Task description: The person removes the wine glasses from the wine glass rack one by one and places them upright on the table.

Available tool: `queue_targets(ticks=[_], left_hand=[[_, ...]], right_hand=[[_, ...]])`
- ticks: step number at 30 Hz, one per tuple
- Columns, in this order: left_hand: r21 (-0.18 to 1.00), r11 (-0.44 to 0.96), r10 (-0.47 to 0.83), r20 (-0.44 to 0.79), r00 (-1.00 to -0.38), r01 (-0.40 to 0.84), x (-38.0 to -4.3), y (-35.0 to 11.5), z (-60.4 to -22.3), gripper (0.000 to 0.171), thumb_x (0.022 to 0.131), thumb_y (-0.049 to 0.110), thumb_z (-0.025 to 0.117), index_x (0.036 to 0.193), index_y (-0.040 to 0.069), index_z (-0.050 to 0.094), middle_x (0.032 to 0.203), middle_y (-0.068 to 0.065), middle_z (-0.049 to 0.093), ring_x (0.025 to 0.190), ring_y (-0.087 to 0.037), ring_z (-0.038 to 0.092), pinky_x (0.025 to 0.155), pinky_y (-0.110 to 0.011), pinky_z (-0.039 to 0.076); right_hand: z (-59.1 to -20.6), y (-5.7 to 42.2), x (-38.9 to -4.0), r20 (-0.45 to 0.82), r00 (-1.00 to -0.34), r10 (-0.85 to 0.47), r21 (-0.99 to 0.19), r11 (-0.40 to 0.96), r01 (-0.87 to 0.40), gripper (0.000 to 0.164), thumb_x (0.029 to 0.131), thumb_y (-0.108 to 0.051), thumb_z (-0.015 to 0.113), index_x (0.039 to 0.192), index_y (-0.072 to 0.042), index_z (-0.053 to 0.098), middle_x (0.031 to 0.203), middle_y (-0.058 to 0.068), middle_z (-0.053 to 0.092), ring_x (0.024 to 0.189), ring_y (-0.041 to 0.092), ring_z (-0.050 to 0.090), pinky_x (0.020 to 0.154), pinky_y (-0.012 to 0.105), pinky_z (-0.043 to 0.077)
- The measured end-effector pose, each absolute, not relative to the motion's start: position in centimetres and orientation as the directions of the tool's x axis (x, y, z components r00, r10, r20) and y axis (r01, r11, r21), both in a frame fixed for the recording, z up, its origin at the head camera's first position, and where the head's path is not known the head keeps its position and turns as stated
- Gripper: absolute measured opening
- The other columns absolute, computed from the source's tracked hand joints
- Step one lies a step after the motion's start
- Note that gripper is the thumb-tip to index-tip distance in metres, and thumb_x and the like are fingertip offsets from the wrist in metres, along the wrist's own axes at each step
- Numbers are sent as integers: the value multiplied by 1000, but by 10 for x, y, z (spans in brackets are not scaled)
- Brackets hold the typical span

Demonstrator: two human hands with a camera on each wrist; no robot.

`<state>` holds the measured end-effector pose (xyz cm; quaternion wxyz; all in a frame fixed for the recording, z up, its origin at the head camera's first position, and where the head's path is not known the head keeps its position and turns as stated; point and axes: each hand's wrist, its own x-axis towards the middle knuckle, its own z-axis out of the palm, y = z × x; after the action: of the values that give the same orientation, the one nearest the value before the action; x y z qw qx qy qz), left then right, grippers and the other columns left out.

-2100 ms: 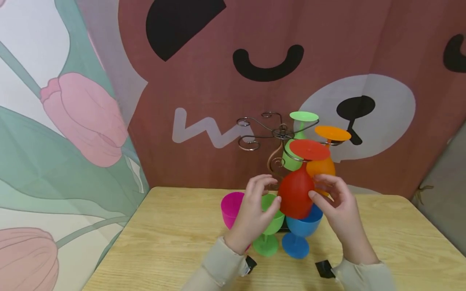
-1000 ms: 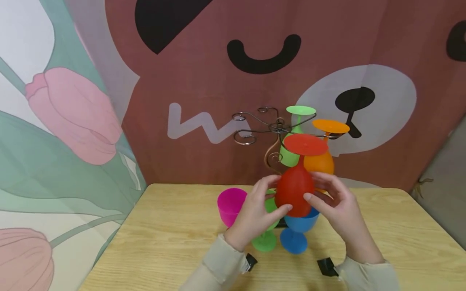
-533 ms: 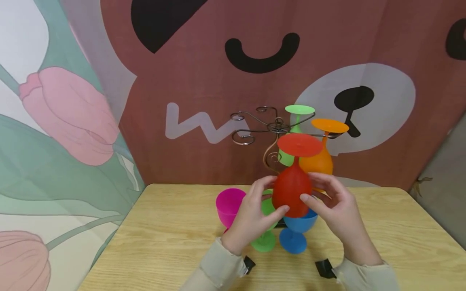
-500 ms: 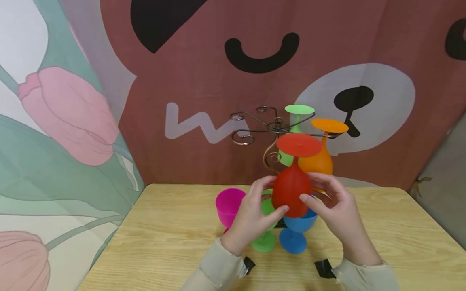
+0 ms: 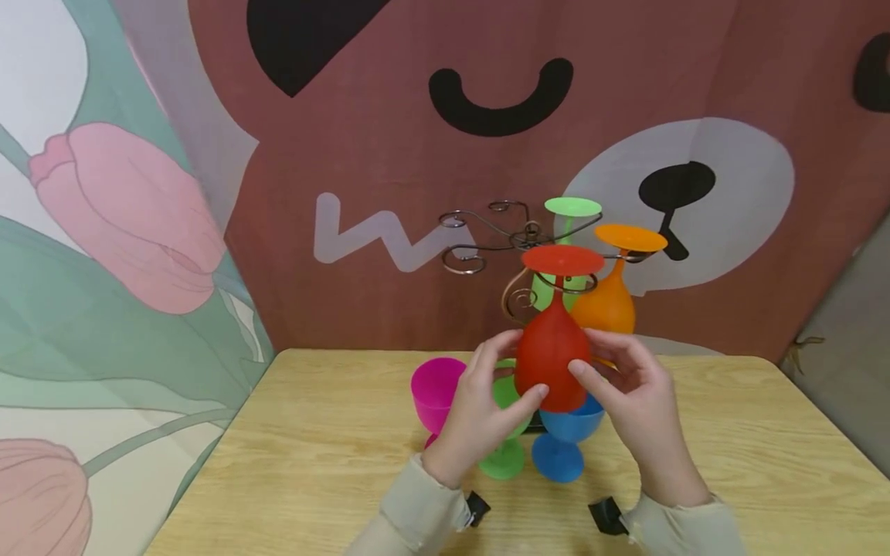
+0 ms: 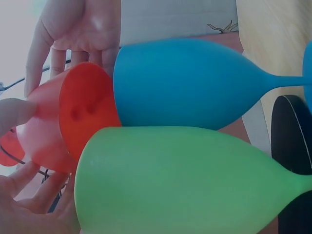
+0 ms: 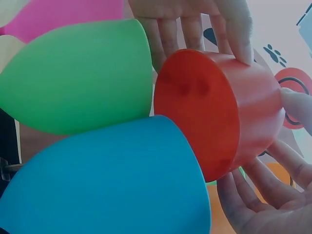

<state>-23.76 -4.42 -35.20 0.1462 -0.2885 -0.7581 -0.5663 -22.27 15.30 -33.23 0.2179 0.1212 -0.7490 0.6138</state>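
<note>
A red plastic goblet (image 5: 553, 355) is upside down, its foot above a curled loop of the dark wire rack (image 5: 531, 236) and its stem by that loop. Both hands hold its bowl: my left hand (image 5: 480, 409) from the left, my right hand (image 5: 636, 401) from the right, thumbs on the near side. The goblet's open mouth shows in the left wrist view and the right wrist view. An orange goblet (image 5: 606, 305) and a light green goblet (image 5: 572, 207) hang inverted on neighbouring arms, the green one partly hidden behind the red.
Below the red bowl, a pink goblet (image 5: 436, 394), a green goblet (image 5: 504, 461) and a blue goblet (image 5: 558, 459) stand upright on the wooden table (image 5: 313, 448). They sit close before the rack's dark base (image 5: 535, 422). Behind hangs a bear-patterned cloth (image 5: 389, 309).
The red goblet has shifted left and gone from tilted to nearly upright. Both hands have closed in around its bowl. The wire loop now shows just beneath its foot.
</note>
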Motion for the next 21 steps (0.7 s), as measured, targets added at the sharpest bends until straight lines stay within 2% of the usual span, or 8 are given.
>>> queue_targets(ticks=[8,21], left_hand=[[797,161,264,534,-803,582,-236,-41,-349,66,92,23,75,149,17,41,140,0,49,126,-16,49,98,-28,52],[820,143,209,523,-826,555,-228,-30,-346,61,94,27,72,148,19,45,138,2,52,125,-14,51,100,-35,53]], right_hand=[[-331,153,-222,463,-881,97,-870,240,-431,41,97,-11,70,136,-7,61,130,-3,65,114,13,61,90,13,51],[-329,156,-219,403,-901,159,-900,246,-360,37,99,-19,68,135,-10,61,121,-5,68,107,15,62,85,15,54]])
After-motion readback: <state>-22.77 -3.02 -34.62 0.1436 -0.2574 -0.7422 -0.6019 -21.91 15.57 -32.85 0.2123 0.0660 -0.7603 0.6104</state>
